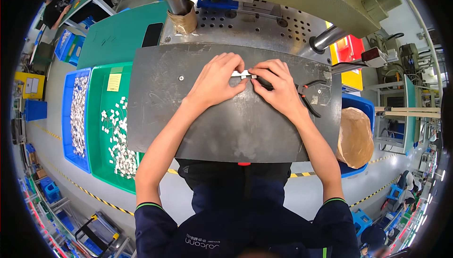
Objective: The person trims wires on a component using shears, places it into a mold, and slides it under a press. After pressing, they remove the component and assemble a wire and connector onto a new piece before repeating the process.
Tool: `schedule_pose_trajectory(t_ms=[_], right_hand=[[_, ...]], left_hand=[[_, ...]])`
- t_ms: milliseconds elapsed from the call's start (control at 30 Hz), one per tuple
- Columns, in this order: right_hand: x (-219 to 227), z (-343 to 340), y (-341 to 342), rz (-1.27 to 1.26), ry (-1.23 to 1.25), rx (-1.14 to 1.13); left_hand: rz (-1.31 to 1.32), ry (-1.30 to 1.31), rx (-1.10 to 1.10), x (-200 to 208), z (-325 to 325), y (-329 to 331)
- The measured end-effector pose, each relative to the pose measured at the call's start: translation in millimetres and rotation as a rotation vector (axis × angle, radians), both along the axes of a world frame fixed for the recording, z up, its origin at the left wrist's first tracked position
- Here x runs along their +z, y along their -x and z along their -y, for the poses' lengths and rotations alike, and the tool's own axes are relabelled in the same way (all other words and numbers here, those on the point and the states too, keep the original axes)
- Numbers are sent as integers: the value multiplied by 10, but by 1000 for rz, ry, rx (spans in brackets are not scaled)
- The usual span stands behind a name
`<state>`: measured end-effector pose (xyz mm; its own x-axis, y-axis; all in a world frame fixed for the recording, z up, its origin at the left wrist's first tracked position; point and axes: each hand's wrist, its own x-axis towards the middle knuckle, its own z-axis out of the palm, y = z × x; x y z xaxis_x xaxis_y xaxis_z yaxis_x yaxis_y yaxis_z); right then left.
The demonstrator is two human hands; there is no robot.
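Both of my hands rest on a dark steel work plate (226, 126) in front of a machine. My left hand (216, 81) pinches a small white part (244, 74) at the plate's far middle, fingers curled over it. My right hand (278, 86) meets it from the right, its fingertips touching the same row of small white pieces. Under my right palm lies a dark tool; whether the hand grips it is hidden. Pliers with black and red handles (311, 98) lie just right of that hand.
A green tray (106, 163) with several small white parts stands left of the plate, with a blue bin (68, 116) of more parts beside it. A perforated machine bed (245, 22) and two steel columns rise behind. A brown paper-lined blue bin (355, 137) sits at right.
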<state>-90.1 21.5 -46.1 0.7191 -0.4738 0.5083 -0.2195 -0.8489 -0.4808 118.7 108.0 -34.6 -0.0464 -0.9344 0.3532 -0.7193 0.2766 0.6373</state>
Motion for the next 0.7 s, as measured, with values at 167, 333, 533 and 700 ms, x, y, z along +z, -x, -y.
schedule_pose_trajectory(t_ms=[167,333,533,700], right_hand=[[25,-42,59,31,-124,-59],[7,-134,73,6,-78,-85],[-36,-157,35,41,-25,-62],[-73,-72,38,54,4,-18]], left_hand=[[48,46,29,-46,-78,52],[59,99,74,-53,-175,77],[-8,100,123,-82,-169,162],[-41,92,82,-118,-131,80]])
